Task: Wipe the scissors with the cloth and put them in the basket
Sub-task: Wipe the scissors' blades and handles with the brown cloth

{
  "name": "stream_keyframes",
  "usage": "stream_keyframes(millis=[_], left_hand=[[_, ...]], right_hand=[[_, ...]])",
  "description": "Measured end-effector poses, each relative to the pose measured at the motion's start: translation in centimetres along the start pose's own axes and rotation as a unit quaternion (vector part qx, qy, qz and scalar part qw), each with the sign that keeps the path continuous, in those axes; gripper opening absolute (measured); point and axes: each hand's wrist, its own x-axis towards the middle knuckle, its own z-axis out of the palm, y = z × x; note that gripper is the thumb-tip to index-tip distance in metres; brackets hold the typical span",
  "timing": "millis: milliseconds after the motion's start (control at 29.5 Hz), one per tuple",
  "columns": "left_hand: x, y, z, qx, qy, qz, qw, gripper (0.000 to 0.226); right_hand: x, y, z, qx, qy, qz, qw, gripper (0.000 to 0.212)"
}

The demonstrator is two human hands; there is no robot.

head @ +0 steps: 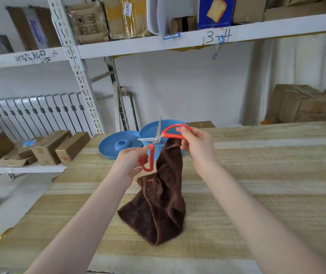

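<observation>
The red-handled scissors (156, 138) are held spread wide open above the wooden table, their steel blades pointing up and left. My left hand (131, 161) grips the lower red handle. My right hand (195, 144) holds the upper red handle together with the top of the brown cloth (162, 194), which hangs down with its lower end on the table. The blue perforated basket (148, 130) stands just behind the scissors, partly hidden by them.
A blue perforated lid (116, 146) lies left of the basket. The wooden table (257, 175) stretches to the right. Cardboard boxes (45, 147) sit on a low shelf at the left, and another box (302, 103) stands far right behind the table.
</observation>
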Motion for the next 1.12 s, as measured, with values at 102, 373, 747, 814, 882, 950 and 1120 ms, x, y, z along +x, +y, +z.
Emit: stream_keyframes(millis=[102, 373, 747, 814, 882, 950, 1120], left_hand=[[-0.1, -0.2, 0.3, 0.072, 0.045, 0.046, 0.995, 0.053], [-1.3, 2.0, 2.1, -0.079, -0.091, 0.025, 0.992, 0.031], [-0.4, -0.7, 1.7, 0.010, -0.004, 0.000, 1.000, 0.017], [-0.3, -1.1, 1.5, 0.017, 0.009, 0.005, 1.000, 0.016], [-0.5, -1.4, 1.4, 0.034, 0.014, 0.013, 0.999, 0.017], [-0.7, -1.7, 1.3, 0.068, 0.014, 0.027, 0.997, 0.017], [-1.0, -2.4, 0.7, 0.112, -0.010, 0.076, 0.991, 0.021]], right_hand=[[-0.5, -1.0, 0.4, -0.084, 0.002, -0.138, 0.987, 0.019], [-2.7, 1.0, 1.2, -0.344, -0.134, -0.415, 0.832, 0.015], [-5.3, 4.4, -1.5, -0.663, -0.120, -0.092, 0.734, 0.060], [-6.5, 6.2, -0.8, -0.709, -0.160, -0.057, 0.684, 0.072], [-7.1, 7.6, -0.7, -0.721, -0.154, -0.040, 0.675, 0.058], [-6.7, 7.5, -1.3, -0.706, -0.118, -0.036, 0.697, 0.036], [-4.6, 5.5, -3.4, -0.654, -0.039, -0.039, 0.754, 0.033]])
